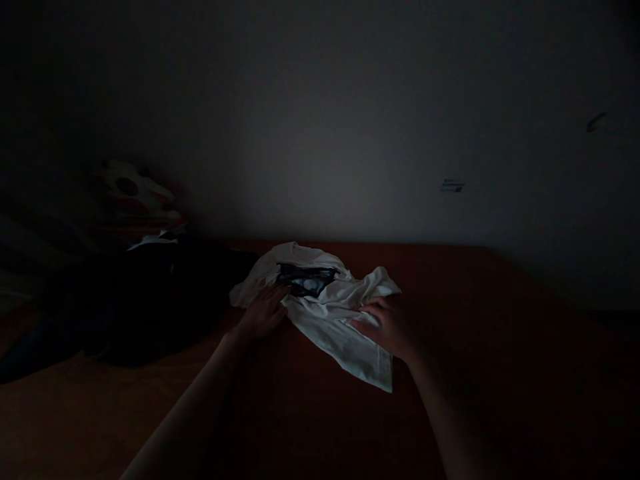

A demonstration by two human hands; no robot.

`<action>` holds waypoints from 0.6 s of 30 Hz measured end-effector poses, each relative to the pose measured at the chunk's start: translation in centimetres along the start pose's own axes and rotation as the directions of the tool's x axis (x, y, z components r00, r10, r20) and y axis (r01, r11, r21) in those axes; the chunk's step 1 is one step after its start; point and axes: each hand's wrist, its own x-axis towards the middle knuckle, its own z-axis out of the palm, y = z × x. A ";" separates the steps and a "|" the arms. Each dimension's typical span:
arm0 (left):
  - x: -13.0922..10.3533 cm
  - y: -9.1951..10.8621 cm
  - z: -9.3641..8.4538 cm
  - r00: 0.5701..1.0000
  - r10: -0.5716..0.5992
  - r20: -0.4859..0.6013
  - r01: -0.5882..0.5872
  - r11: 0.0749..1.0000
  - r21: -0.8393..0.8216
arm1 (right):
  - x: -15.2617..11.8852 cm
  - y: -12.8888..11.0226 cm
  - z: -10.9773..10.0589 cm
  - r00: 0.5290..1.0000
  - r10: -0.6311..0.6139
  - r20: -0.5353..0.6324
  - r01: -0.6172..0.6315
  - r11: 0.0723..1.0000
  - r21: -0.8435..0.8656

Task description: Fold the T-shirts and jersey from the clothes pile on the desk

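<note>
A white shirt (327,333) lies crumpled on a reddish-brown surface, one corner spread toward me. A dark patch with a pale print (307,283) shows in the middle of its folds. My left hand (264,312) rests flat on the shirt's near left edge, fingers stretched toward the dark patch. On the right side, my right hand (386,327) touches the folds with thumb and fingers apart. The dim light hides the finer detail of the fingertips.
A heap of dark clothing (150,300) lies left of the shirt. Behind it sits a white and red plush-like object (135,190). The brown surface (480,320) runs back to a grey wall (320,133) bearing a small label (453,186) and a hook-like shape (596,122).
</note>
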 end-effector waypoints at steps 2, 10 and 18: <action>1.2 -0.2 0.1 1.000 0.004 -0.016 -0.004 1.000 0.000 | 0.1 -0.6 0.0 1.000 -0.021 0.017 0.021 0.999 0.029; 3.7 0.5 0.5 0.997 0.080 -0.005 -0.080 0.995 -0.058 | 0.2 -1.7 -0.1 0.996 -0.063 0.067 0.062 0.998 0.021; 2.3 0.6 -0.2 0.896 -0.115 -0.429 0.025 0.977 -0.211 | -0.2 -1.1 -0.4 0.985 -0.037 0.168 0.045 0.998 -0.045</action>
